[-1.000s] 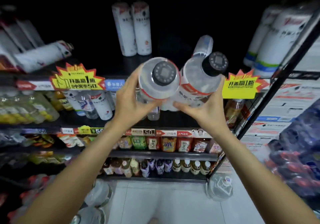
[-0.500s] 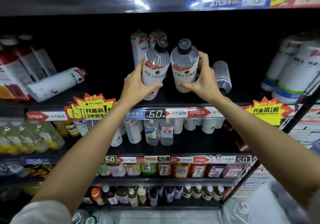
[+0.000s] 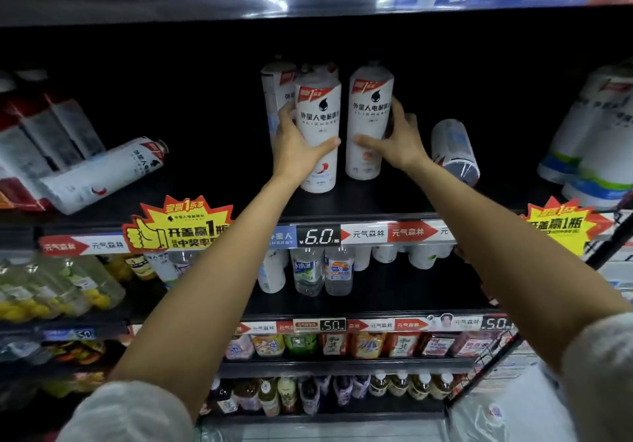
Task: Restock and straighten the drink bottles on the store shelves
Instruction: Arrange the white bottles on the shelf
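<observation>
Two tall white drink bottles stand upright side by side on the dark upper shelf. My left hand grips the left bottle around its middle, thumb across the front. My right hand grips the right bottle the same way. Two more white bottles stand just behind them. One bottle lies tipped over to the right of my right hand. Another white bottle lies on its side at the shelf's left.
Large white bottles crowd the shelf's right end, and red-and-white ones the left end. Yellow promo tags stick out from the price rail. Lower shelves hold small water bottles and rows of colourful drinks.
Both hands carried the two bottles up from chest height and further back onto the upper shelf, turning them upright. They now stand on the shelf in front of the rear pair.
</observation>
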`<state>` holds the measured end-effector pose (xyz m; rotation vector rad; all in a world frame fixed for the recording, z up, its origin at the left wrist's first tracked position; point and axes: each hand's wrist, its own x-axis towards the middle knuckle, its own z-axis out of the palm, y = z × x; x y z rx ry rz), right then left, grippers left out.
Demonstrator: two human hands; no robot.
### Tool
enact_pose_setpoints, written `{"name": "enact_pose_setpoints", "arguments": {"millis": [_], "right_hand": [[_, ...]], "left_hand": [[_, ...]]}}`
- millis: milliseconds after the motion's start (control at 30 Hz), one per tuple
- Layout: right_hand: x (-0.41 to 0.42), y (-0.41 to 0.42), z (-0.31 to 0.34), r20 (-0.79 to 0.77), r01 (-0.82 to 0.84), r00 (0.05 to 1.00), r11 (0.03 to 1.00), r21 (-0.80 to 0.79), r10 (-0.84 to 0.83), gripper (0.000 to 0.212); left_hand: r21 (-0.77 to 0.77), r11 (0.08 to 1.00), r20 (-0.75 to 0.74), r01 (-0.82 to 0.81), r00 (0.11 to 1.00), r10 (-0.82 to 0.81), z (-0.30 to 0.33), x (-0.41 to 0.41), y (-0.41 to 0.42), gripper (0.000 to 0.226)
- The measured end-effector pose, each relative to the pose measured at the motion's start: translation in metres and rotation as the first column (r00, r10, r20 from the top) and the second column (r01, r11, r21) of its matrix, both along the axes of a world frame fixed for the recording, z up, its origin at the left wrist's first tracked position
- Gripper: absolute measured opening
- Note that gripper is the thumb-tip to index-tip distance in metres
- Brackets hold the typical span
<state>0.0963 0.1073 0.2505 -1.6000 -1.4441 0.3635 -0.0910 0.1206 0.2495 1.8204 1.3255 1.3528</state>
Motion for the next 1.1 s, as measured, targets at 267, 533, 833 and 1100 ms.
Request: {"name": "enact_pose_setpoints", "arguments": {"millis": [267, 533, 833, 1100], "right_hand": [[-0.019, -0.006, -0.007, 0.151, 0.246, 0.953, 0.961, 0.129, -0.264, 0.085], [-0.032, 0.011, -0.007, 0.216, 0.3, 0.918, 0.938, 0.176, -0.334, 0.064], [-0.005, 0.008, -0.01, 0.198, -0.015, 0.98, 0.996, -0.091, 0.032, 0.078], [0.015, -0.055, -0.01, 0.505, -0.088, 0.861, 0.996, 0.029, 0.061, 0.061]], "left_hand": [[0.064, 0.995, -0.339, -0.075, 0.936, 0.092, -0.001, -0.014, -0.01, 0.116], [0.12, 0.987, -0.273, -0.109, 0.952, 0.138, -0.012, -0.005, -0.009, 0.108], [0.077, 0.985, -0.194, -0.152, 0.967, 0.164, -0.015, 0.014, 0.01, 0.101], [-0.056, 0.967, -0.167, -0.248, 0.957, 0.236, -0.012, 0.031, -0.024, 0.081]]}}
